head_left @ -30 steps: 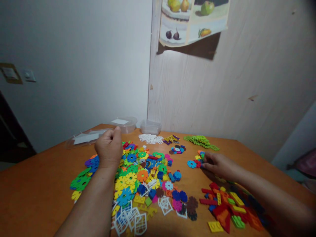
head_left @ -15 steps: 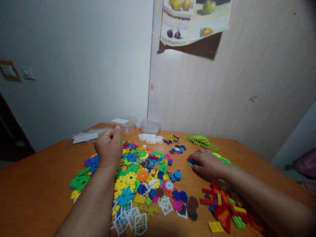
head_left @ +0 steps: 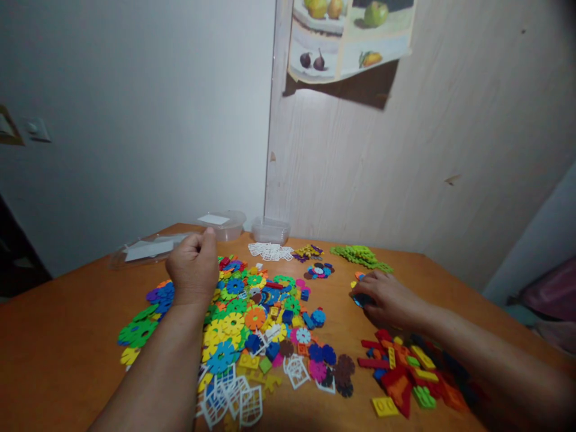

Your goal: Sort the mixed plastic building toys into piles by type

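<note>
My left hand is a closed fist with the thumb on top, hovering over the far left side of a big heap of colourful flower-shaped discs. Nothing shows inside the fist. My right hand lies palm down on the orange table, right of the heap. Its fingers curl over a blue disc, with one or two more small discs just beyond the fingertips.
Red, yellow and green bricks lie by my right forearm. White lattice pieces sit at the near edge, more at the back. A green pile, two clear tubs and a lid line the far side.
My right hand slid left over the blue and red discs and now covers them. The left fist has stayed in place. The view has shifted slightly.
</note>
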`<state>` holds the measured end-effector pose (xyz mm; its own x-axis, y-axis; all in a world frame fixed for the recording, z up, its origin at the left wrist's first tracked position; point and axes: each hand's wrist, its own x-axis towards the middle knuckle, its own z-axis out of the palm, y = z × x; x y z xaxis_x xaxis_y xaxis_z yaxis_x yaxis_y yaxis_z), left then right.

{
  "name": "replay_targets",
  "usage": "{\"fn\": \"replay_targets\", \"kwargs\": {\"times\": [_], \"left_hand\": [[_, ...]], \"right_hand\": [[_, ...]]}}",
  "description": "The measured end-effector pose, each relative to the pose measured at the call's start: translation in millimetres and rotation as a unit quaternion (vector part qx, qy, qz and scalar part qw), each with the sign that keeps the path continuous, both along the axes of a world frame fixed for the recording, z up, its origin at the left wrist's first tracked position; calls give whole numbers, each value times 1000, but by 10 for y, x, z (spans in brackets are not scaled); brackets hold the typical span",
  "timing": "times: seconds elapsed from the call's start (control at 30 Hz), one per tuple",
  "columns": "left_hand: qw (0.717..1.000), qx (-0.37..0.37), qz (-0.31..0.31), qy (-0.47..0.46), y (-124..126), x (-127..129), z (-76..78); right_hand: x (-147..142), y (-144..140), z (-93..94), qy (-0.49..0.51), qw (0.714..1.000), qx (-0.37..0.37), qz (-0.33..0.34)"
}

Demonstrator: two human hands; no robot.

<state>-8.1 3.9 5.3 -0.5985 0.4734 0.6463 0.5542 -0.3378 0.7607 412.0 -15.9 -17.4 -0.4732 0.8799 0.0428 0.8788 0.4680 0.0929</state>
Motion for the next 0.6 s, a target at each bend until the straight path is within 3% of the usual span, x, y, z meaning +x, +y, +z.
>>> {"fn": "replay_targets", "kwargs": {"times": [0.33, 0.6], "left_hand": [[1000, 2, -2, 1, -4, 15, 15], [1000, 7, 0, -5, 17, 5, 2]], "right_hand": [[61, 17, -70, 28, 999, 19, 2], [275, -344, 3, 215, 977, -6, -10]]}}
